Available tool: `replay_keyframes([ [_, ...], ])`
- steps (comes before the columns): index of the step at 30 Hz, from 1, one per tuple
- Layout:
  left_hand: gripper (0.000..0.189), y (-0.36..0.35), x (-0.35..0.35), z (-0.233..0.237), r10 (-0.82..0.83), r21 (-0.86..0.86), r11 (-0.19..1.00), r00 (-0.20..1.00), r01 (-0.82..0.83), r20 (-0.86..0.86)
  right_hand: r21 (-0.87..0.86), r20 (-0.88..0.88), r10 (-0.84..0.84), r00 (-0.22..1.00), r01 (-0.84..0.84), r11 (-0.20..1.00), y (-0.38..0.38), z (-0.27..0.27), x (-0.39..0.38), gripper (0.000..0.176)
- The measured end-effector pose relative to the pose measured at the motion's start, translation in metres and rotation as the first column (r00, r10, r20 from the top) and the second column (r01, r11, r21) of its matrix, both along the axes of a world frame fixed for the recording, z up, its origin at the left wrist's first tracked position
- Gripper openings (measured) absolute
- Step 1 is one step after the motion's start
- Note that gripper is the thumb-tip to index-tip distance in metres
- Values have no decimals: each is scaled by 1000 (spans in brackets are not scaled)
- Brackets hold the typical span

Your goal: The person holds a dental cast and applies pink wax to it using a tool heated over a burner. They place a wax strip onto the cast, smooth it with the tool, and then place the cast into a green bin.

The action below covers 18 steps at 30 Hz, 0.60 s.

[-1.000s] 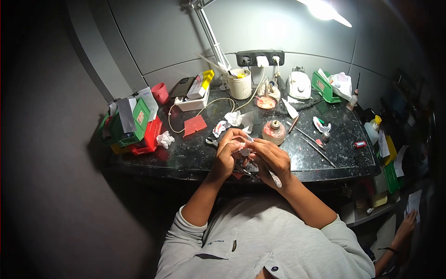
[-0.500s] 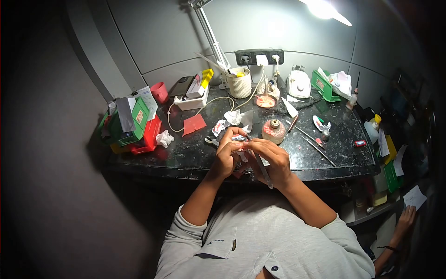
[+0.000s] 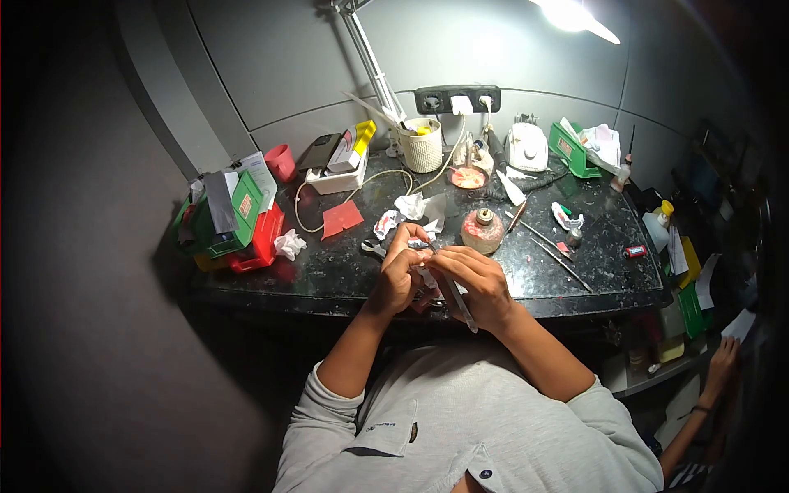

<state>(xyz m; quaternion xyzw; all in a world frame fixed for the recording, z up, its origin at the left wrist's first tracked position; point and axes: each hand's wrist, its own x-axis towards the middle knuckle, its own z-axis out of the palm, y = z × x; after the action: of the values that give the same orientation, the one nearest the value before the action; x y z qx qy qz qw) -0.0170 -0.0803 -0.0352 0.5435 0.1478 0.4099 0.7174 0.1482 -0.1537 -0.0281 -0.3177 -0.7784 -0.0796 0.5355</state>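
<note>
Both hands meet over the table's front edge. My left hand (image 3: 398, 278) is closed, its thumb and fingers pinching a small piece I cannot make out. My right hand (image 3: 483, 286) grips a slim metal hand tool (image 3: 462, 307), whose handle end sticks out below the palm. Its working tip is up by the left fingertips, mostly hidden. Just beyond the right hand stands a spirit burner (image 3: 482, 237) with a pink-stained body. Crumpled white paper (image 3: 411, 205) and a pink wax sheet (image 3: 341, 218) lie beyond the left hand.
Farther right are a dental arch piece (image 3: 567, 217), long thin tools (image 3: 562, 264) and a small red item (image 3: 634, 251). Green and red bins (image 3: 246, 204) stand left. At the back are a woven cup (image 3: 422, 149) and a white device (image 3: 528, 149). Another person's hand (image 3: 723, 361) holds paper at right.
My hands stay together with only slight finger shifts, and the tool's handle end has moved a little left. At far right, the other person's hand and paper have moved slightly.
</note>
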Motion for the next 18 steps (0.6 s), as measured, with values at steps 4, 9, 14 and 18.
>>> replay_keyframes([
  [4, 29, 0, 1, -1, -18, 1, 1000, 998, 18, 57, -48, -90, -13, 996, 8, 999, -4, 2, -4, 43],
  [9, 30, 17, 2, -20, 11, 83, 996, 997, -17, 79, -83, -157, -88, 984, 75, 994, -5, 1, -6, 39],
  [14, 27, 6, 7, -13, 202, 439, 871, 975, -221, 90, -65, -152, -64, 986, 55, 996, -6, 1, -7, 41],
  [18, 27, 8, 0, -9, 98, 170, 979, 990, -115, 103, -58, -188, -65, 980, 55, 997, -6, -4, -5, 48],
])
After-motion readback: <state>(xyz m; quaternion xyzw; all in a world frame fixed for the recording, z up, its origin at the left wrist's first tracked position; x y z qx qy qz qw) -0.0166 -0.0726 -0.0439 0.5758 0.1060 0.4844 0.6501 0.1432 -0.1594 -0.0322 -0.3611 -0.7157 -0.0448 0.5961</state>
